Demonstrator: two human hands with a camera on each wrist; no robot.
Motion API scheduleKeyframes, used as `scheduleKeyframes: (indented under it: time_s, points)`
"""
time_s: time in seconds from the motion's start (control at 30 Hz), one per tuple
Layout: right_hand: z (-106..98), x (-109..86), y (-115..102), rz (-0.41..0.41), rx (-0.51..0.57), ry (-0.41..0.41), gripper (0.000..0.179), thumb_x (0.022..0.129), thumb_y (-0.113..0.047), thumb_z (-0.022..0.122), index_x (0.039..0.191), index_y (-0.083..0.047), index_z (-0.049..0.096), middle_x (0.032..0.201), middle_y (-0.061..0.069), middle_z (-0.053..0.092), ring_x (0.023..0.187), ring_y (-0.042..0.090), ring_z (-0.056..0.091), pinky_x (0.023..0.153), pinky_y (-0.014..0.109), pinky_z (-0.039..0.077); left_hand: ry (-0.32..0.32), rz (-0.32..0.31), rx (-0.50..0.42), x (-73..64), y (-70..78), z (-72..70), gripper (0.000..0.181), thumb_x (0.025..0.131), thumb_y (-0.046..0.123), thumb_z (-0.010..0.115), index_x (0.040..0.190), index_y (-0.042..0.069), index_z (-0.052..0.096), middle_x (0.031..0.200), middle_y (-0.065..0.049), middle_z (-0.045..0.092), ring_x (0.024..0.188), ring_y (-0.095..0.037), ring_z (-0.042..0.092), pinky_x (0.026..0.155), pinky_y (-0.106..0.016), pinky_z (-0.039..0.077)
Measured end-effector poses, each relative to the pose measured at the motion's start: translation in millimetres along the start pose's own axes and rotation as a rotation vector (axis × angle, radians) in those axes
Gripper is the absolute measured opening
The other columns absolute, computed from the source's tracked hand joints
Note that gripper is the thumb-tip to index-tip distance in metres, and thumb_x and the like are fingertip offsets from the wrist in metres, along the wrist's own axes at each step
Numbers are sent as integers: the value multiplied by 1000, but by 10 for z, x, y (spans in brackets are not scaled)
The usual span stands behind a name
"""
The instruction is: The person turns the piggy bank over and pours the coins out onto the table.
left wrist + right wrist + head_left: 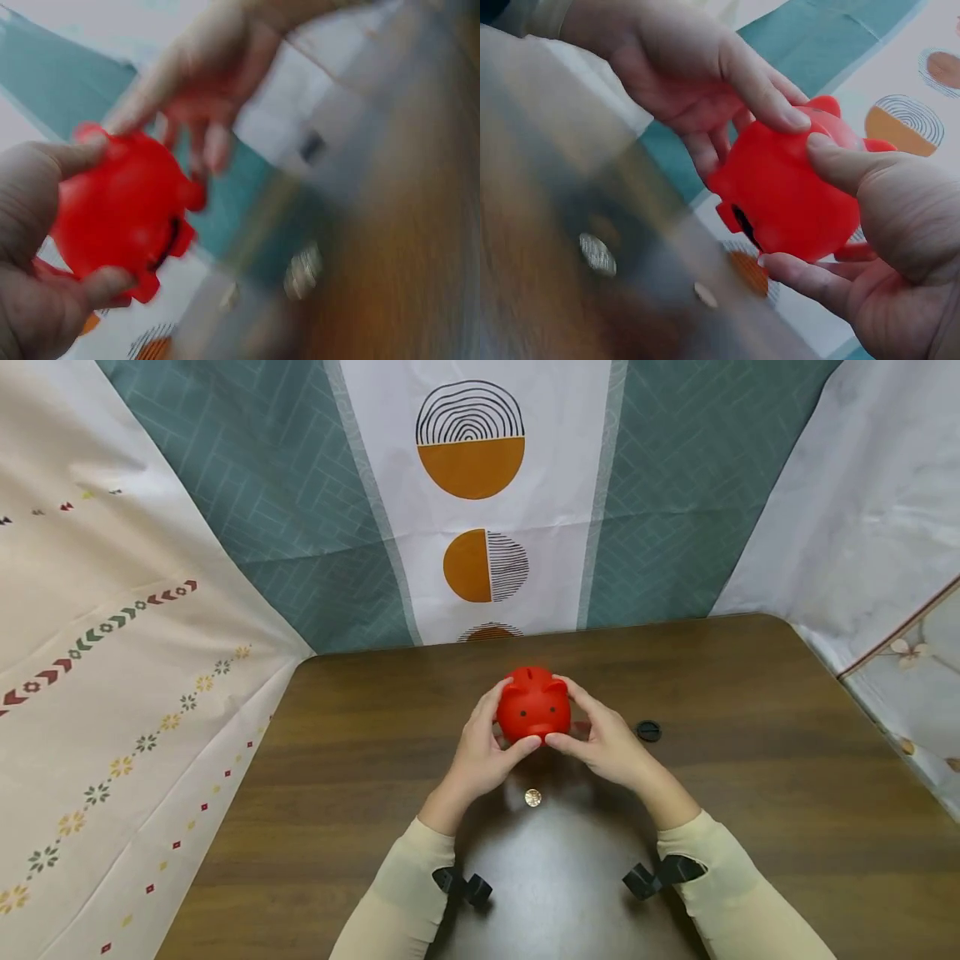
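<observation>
Smooth plastic piggy bank point(534, 708); shiny metallic coin point(533, 797)

The piggy bank point(534, 706) is glossy red and round, with small pointed ears, two dark eyes, a snout and stubby feet. It hangs in the air, roughly upright, its face toward the person and the narrow coin slot on top. The left hand point(483, 750) and right hand point(609, 745) grip it from opposite sides. A black patch shows on its underside, between the feet.
</observation>
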State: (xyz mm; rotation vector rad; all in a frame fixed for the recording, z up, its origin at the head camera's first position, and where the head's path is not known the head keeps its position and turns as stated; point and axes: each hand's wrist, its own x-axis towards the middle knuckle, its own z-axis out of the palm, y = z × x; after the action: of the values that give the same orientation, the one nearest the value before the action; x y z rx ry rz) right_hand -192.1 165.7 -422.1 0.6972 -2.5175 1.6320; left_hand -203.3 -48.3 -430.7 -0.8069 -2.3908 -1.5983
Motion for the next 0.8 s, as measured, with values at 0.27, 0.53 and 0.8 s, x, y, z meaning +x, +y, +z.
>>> scheduleKeyframes:
  time_s: [0.27, 0.53, 0.8]
  points:
    - [62, 18, 121, 139, 116, -41, 82, 84, -30, 75, 150, -36, 27, 148, 6, 37, 105, 35, 63, 67, 36, 58, -52, -103, -5, 19, -129, -5, 83, 83, 34, 75, 150, 28, 27, 144, 1, 38, 114, -23, 52, 77, -33, 56]
    - [43, 0, -4, 8, 20, 30, 83, 83, -26, 77, 150, -35, 30, 147, 3, 40, 108, 33, 62, 73, 38, 58, -2, 18, 9, -1, -21, -49, 85, 81, 27, 77, 150, 29, 27, 150, 2, 30, 120, -22, 50, 81, -35, 56]
    - [34, -16, -111, -35, 65, 30, 82, 83, -16, 77, 150, -24, 30, 149, 9, 37, 110, 34, 61, 74, 38, 57, 48, 107, 52, -12, 229, -101, 82, 79, 17, 79, 147, 13, 34, 148, -9, 33, 122, -25, 48, 82, -38, 55]
